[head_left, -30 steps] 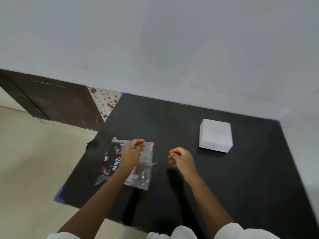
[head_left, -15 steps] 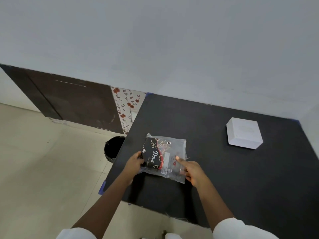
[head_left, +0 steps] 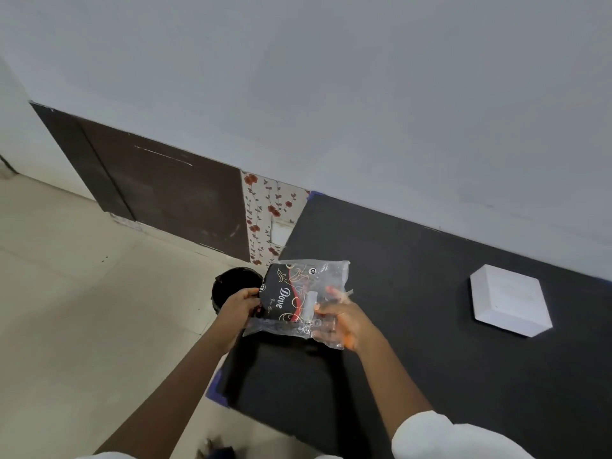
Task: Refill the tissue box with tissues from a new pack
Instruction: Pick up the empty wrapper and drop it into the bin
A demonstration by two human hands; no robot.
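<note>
A clear plastic tissue pack wrapper [head_left: 299,298] with a black, red and gold "Dove" print is held up above the left edge of the black table [head_left: 414,293]. My left hand [head_left: 236,308] grips its left side. My right hand [head_left: 344,318] grips its right, clear side, fingers showing through the plastic. The wrapper looks flat and crumpled; I cannot tell if tissues are inside. A white square tissue box [head_left: 508,301] sits on the table far to the right, apart from both hands.
A round black bin [head_left: 231,286] stands on the beige floor just left of the table, below my left hand. A grey wall runs behind the table. A dark brown panel [head_left: 159,193] and a flowered strip [head_left: 268,213] line the wall at left.
Both hands have lifted the wrapper off the table and carried it left, toward the table's edge above the bin. The view has swung left.
</note>
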